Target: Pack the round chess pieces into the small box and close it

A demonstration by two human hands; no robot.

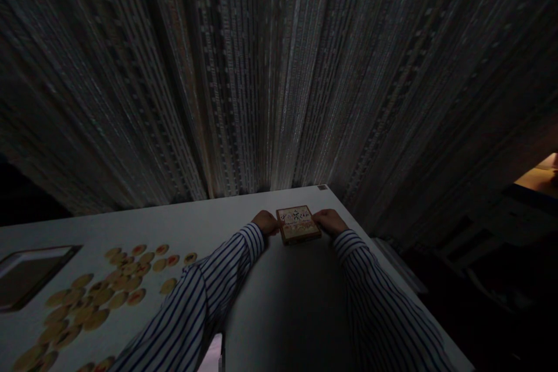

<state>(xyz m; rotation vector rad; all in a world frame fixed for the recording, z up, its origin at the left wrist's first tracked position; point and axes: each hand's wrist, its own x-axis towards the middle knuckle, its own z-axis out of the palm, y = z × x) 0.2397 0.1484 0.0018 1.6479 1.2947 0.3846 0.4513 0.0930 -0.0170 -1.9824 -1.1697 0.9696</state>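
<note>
A small flat box (299, 224) with a printed lid, showing dark characters and reddish decoration, lies on the white table (279, 308) near its far edge. My left hand (267, 223) holds the box's left side, its fingers closed at the edge. On the opposite side, my right hand (330, 221) grips the right edge between thumb and fingers. Both sleeves are white with dark stripes. The fingertips beneath the box are hidden.
Several round wooden discs (103, 295), some with red or dark marks, are scattered at the left. An open box or tray (37, 250) sits at the far left. Behind the table hangs a string curtain (270, 81). A bright-screened object (212, 354) shows at the bottom.
</note>
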